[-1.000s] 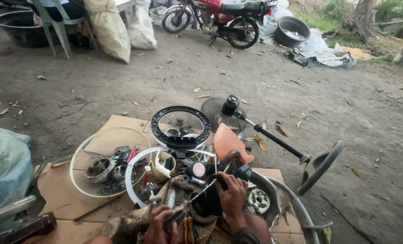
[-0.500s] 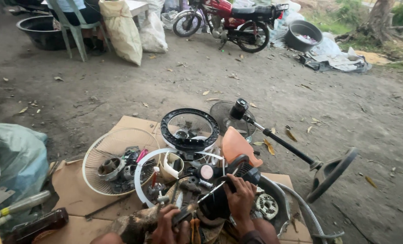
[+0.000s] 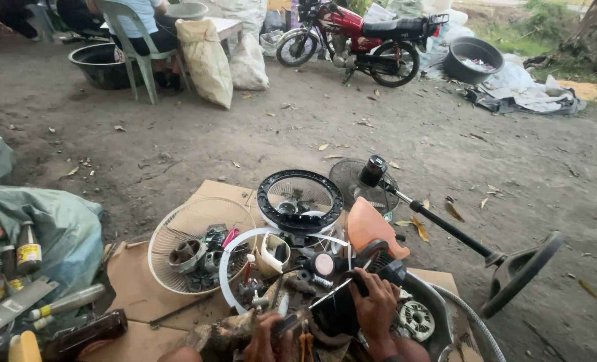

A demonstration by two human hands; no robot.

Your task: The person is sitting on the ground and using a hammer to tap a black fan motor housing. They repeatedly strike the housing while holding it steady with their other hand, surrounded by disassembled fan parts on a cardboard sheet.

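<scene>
Open dirt ground lies well beyond the hands, ahead and to the right; nearer in, cardboard (image 3: 144, 295) underlies a dense clutter with little free room. Just ahead of the right hand (image 3: 377, 310) sit an orange cover (image 3: 369, 228) and a black fan guard (image 3: 300, 200); a white fan guard (image 3: 194, 245) lies ahead-left of the left hand (image 3: 266, 336). Compared with 0.5 s earlier, the view has tilted up slightly and the hands sit lower in frame, otherwise unchanged. The right hand is curled closed over a black motor housing (image 3: 335, 312). The left hand grips a tool (image 3: 305, 312) whose thin shaft points at the housing; its finger spread cannot be told.
</scene>
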